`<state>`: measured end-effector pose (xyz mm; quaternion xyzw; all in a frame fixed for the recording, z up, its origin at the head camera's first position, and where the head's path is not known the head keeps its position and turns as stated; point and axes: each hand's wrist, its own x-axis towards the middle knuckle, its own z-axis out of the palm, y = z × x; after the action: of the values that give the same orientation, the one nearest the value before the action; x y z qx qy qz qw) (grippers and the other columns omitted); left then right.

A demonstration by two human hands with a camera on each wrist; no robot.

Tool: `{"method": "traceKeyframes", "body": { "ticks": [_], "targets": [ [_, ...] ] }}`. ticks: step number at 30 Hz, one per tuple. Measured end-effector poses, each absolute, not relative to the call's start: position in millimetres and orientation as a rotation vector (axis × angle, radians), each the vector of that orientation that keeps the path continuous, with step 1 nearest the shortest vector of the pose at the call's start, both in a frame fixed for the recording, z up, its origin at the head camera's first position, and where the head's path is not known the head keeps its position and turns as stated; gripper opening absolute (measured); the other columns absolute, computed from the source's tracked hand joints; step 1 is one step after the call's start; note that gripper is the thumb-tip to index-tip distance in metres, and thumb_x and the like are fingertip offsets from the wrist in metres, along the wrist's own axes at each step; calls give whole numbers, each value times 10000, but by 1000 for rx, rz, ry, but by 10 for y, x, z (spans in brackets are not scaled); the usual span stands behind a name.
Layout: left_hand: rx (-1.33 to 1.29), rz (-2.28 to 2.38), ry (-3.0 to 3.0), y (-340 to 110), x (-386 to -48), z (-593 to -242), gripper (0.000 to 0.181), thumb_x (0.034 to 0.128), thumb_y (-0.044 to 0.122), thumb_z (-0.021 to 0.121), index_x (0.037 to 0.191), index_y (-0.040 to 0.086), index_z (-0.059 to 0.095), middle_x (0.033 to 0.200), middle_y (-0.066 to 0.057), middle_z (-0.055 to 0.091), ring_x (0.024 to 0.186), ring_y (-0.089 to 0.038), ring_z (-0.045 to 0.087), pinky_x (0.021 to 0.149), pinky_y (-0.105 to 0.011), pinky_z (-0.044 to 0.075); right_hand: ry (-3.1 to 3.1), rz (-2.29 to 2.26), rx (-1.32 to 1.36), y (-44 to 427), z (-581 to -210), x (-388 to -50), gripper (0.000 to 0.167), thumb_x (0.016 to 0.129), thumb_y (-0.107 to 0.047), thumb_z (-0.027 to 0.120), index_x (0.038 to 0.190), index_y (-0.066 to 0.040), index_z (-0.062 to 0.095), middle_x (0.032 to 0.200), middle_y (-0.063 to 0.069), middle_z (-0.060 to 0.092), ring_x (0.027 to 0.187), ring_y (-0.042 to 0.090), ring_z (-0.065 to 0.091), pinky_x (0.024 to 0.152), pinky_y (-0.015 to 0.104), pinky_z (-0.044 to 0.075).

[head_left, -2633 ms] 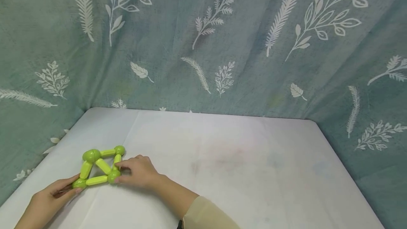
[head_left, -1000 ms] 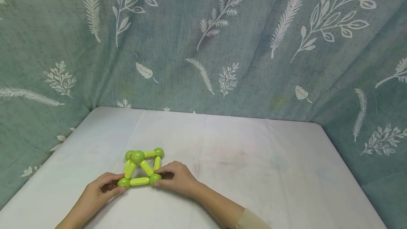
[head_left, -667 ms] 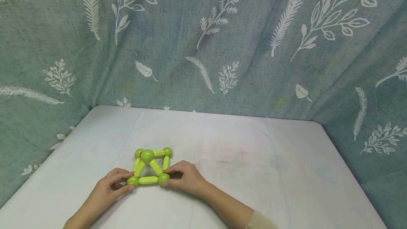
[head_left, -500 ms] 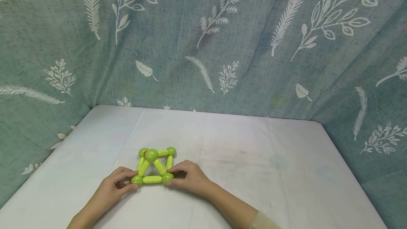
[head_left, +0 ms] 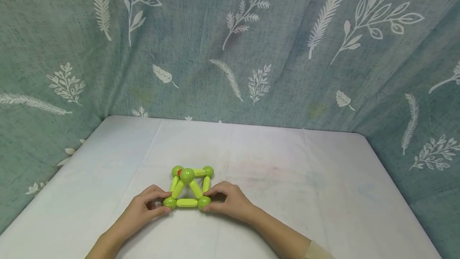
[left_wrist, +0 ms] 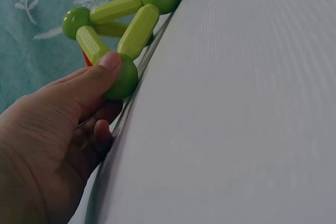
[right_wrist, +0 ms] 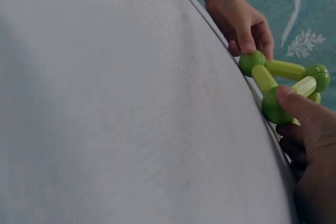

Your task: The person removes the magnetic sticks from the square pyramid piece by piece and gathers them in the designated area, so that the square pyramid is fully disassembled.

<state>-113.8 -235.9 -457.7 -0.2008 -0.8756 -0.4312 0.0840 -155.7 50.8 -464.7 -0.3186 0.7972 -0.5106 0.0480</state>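
A green ball-and-rod building-toy frame (head_left: 187,203) sits on the white table, left of the middle in the head view. Its balls are joined by yellow-green rods, and one raised ball (head_left: 187,175) leans above the rest. A small red spot (head_left: 180,172) shows behind that ball. My left hand (head_left: 143,207) pinches the near left ball (left_wrist: 123,80) between thumb and fingers. With thumb and fingers, my right hand (head_left: 231,203) grips the near right ball (right_wrist: 275,106). Parts of both held balls are hidden by the fingers.
The white table (head_left: 269,151) stretches right and behind the frame. A green-blue leaf-patterned cloth (head_left: 201,51) hangs along the back and both sides. Faint stains mark the tabletop.
Both hands have moved the frame rightward from the table's left side, keeping hold of its near balls. It has turned slightly, and the red spot has come into view.
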Motion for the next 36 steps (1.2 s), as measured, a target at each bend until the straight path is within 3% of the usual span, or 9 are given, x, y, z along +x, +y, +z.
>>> {"method": "traceKeyframes", "body": {
  "ticks": [9, 21, 26, 36],
  "targets": [
    [-685, -1385, -2592, -2146, -1191, -4601, 371, 718, 190, 798, 1066, 111, 695, 879, 73, 567, 663, -69, 470, 557, -195, 424, 2437, -1568, -908, 752, -4682, -1501, 358, 702, -197, 833, 1034, -143, 712, 964, -19, 693, 947, 158, 603, 869, 285, 482],
    [-766, -1431, -2615, -1833, -1265, -4647, 379, 726, 258, 791, 1074, 141, 694, 885, 100, 559, 709, -96, 492, 582, -195, 422, 2489, -1551, -965, 1149, -4714, -1423, 321, 758, -325, 782, 1040, -196, 699, 995, -82, 665, 956, 68, 589, 875, 258, 484],
    [-799, -1459, -2639, -1663, -1286, -4642, 381, 737, 299, 779, 1082, 163, 689, 897, 109, 562, 793, -83, 528, 643, -202, 442, 2503, -1566, -958, 1333, -4730, -1383, 305, 771, -292, 780, 1040, -176, 695, 1003, -49, 666, 958, 80, 596, 870, 263, 487],
    [-844, -1461, -2620, -1389, -1275, -4674, 391, 720, 326, 782, 1073, 187, 690, 882, 136, 545, 789, -67, 527, 648, -200, 442, 2497, -1539, -901, 1608, -4671, -1312, 302, 765, -306, 782, 1032, -200, 690, 1008, -70, 662, 959, 70, 596, 879, 257, 480]
  ]
}}
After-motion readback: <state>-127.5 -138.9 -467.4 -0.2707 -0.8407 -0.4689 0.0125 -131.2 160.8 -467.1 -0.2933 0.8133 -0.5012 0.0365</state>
